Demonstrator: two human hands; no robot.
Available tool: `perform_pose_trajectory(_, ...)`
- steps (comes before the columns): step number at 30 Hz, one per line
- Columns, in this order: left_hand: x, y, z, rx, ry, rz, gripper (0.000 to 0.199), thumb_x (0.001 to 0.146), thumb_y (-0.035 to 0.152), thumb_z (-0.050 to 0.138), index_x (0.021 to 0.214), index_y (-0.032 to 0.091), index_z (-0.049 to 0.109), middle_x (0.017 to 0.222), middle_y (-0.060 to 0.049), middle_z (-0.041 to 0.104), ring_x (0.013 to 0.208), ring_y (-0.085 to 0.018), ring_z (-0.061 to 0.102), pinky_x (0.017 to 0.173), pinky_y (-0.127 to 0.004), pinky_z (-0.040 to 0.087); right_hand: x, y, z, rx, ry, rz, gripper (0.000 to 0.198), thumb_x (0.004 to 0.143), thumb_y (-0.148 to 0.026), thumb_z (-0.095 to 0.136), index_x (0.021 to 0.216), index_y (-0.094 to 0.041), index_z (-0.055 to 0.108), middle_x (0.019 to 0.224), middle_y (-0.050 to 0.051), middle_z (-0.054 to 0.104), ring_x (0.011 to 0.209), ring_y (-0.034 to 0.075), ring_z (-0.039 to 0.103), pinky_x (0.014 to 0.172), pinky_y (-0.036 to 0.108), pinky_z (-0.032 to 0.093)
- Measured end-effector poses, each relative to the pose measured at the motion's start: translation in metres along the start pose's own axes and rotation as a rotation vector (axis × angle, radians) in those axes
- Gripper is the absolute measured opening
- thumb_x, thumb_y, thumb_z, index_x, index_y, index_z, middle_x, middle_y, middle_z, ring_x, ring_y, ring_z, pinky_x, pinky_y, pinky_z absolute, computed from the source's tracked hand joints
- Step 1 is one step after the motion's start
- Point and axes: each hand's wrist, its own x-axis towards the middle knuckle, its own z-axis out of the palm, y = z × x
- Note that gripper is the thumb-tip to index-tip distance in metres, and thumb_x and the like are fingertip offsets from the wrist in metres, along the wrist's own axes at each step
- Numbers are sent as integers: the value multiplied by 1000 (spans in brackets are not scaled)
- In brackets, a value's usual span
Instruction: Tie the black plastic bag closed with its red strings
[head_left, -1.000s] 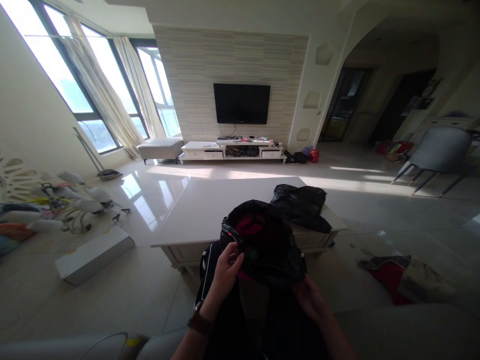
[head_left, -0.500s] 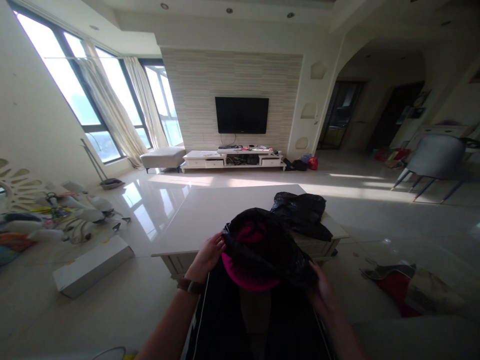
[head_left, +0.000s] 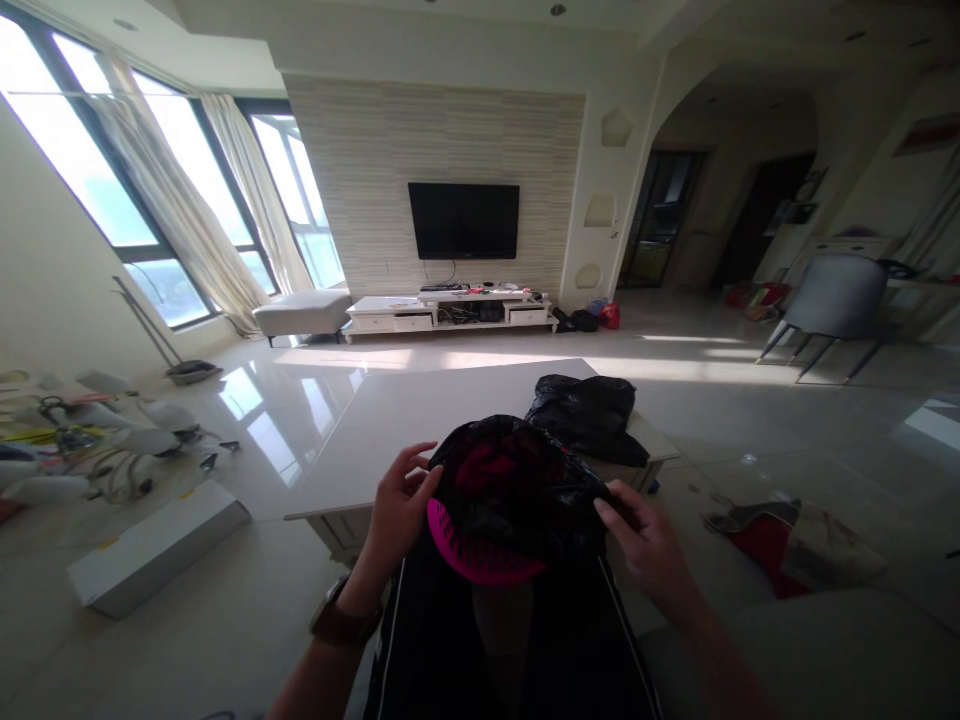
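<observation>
Your left hand (head_left: 397, 510) and right hand (head_left: 646, 535) pinch the rim of a black plastic bag (head_left: 525, 485) between them, a pink basket (head_left: 480, 545) poking out below its mouth. The bag hangs just before the near edge of the surface (head_left: 420, 420); a second black bag (head_left: 589, 415) lies beyond, at the right edge.

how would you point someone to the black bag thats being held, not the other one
Start at the white coffee table in the middle of the room. At its near edge, both hands, left hand and right hand, hold the black plastic bag. Unlike the black bag lying on the table, it shows a bright pink basket at its opening.
</observation>
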Motion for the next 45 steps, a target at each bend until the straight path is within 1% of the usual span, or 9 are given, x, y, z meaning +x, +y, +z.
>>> perform_pose_trajectory(7,-26,3,-5,81,29,7,45,86,43,80,124,22,67,88,3,62,61,-10,62,56,-21,50,-28,34,-22,-16,17,253,57,79,-74,75,85,-18,74,68,3,66,63,17,58,58,27,45)
perform_pose_trajectory(14,-22,16,11,43,58,75,40,88,38,78,123,23,68,91,2,62,62,-9,60,55,-19,46,-44,59,-26,-108,90,247,53,74,-69,77,90,-20,84,93,11,80,90,29,74,82,37,59)
perform_pose_trajectory(21,-26,13,19,219,43,255,36,94,34,73,129,27,70,99,-2,68,76,-13,65,68,-25,57,-49,63,-27,-72,126,255,51,73,-68,79,96,-23,88,105,12,81,102,34,76,91,43,62)
perform_pose_trajectory(27,-30,-14,0,346,-39,96,40,94,34,69,133,27,65,104,-4,70,73,-15,67,63,-26,56,-49,62,-33,141,376,320,56,63,-68,89,102,-27,87,113,10,81,115,35,72,113,50,52)
perform_pose_trajectory(30,-35,-29,-14,366,-53,-1,38,91,34,67,129,26,67,99,-3,69,71,-16,68,61,-26,56,-52,55,-36,301,436,298,50,58,-59,95,96,-28,86,107,7,81,109,29,72,107,39,55)
perform_pose_trajectory(33,-44,-37,-23,308,-42,-71,38,88,37,70,124,25,67,96,-2,66,69,-16,67,60,-28,57,-56,43,-40,401,417,287,46,51,-54,99,84,-27,83,90,4,78,88,21,70,81,26,59)
perform_pose_trajectory(36,-56,-34,-27,230,-19,-136,43,83,41,76,122,24,67,95,-1,65,70,-17,67,60,-29,58,-61,34,-44,305,271,249,43,63,-59,93,83,-24,76,78,1,68,73,16,62,64,22,53)
perform_pose_trajectory(40,-75,-21,-30,176,-9,-166,48,81,42,80,122,25,65,93,0,65,73,-17,69,63,-30,61,-68,33,-45,-72,78,196,48,76,-62,84,104,-24,72,86,3,71,81,20,65,67,26,51)
perform_pose_trajectory(45,-94,-11,-38,216,-30,-131,50,79,34,82,125,26,64,94,1,66,78,-17,69,70,-31,63,-73,25,-50,-292,141,90,38,91,-59,68,98,-22,74,89,5,72,82,21,67,76,29,54)
